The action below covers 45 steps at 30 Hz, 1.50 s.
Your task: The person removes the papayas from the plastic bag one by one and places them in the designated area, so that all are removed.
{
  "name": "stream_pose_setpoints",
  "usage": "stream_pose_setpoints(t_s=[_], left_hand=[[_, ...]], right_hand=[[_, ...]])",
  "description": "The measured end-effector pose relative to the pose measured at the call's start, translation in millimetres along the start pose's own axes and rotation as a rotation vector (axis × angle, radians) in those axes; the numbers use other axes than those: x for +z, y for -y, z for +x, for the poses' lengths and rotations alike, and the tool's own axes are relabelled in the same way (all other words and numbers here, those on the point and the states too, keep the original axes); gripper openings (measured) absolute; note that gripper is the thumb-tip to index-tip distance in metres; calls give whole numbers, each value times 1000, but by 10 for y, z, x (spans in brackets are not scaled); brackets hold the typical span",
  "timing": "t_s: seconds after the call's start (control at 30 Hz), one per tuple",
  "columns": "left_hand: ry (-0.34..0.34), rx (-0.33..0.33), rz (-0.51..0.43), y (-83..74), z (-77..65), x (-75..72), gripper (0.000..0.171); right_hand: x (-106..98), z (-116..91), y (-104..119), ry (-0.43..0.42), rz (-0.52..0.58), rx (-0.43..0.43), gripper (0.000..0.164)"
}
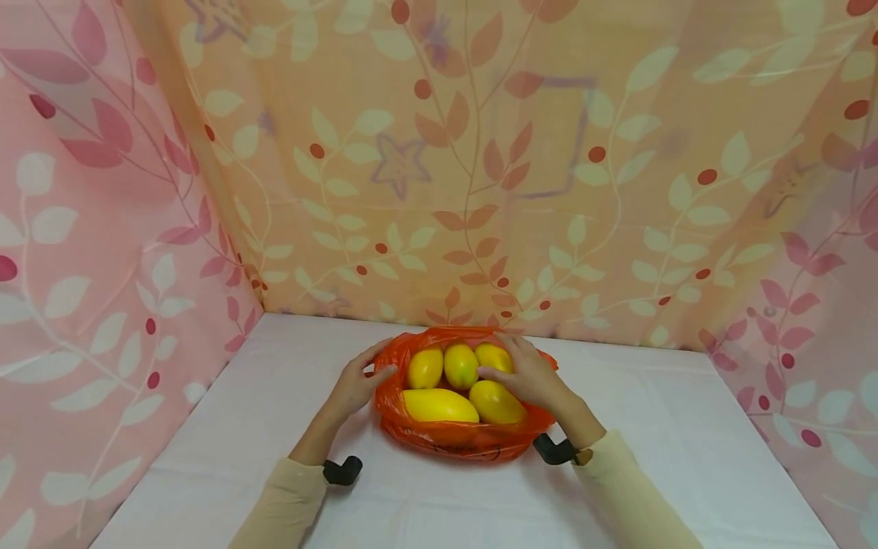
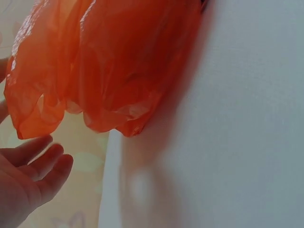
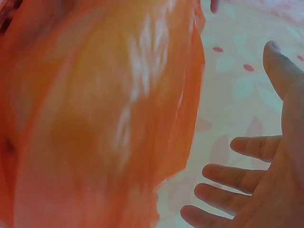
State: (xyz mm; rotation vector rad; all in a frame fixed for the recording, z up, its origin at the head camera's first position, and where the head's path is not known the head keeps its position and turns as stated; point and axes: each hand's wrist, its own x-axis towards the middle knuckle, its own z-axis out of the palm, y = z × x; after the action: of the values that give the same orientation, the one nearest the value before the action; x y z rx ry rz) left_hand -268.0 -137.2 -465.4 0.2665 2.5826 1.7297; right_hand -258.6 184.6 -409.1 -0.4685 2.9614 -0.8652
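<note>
An orange-red plastic bag (image 1: 439, 438) stands on the white table with its mouth spread wide. Inside lie several yellow fruits; a long one (image 1: 439, 406) is at the front and rounder ones, such as the middle fruit (image 1: 460, 366), are around it. At the bag's left rim is my left hand (image 1: 353, 389), fingers extended; the left wrist view shows its fingers (image 2: 52, 175) beside the plastic. My right hand (image 1: 538, 377) is over the bag's right side with its fingers spread. In the right wrist view, those fingers (image 3: 232, 178) are straight and apart from the bag.
The white tabletop (image 1: 226, 427) extends around the bag. A floral curtain (image 1: 466, 191) hangs behind the table, and pink floral cloth (image 1: 89, 267) stands along the left and right sides. Black wrist mounts (image 1: 343, 470) jut from both wrists.
</note>
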Motion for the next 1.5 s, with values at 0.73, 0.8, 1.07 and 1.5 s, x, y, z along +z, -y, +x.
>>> stream_pose_setpoints(t_s=[0.73,0.8,1.07,1.5], left_hand=[[19,-39,77,44,43,124,53],[22,-55,66,53,52,134,56],[33,-56,78,62,66,163,64],[-59,-29,88,57,72,180,57]], right_hand=[[254,31,344,150,10,-89,79],[274,30,368,172,17,-85,78],[348,41,425,238,22,-171,75],[516,67,489,312,-49,-226,60]])
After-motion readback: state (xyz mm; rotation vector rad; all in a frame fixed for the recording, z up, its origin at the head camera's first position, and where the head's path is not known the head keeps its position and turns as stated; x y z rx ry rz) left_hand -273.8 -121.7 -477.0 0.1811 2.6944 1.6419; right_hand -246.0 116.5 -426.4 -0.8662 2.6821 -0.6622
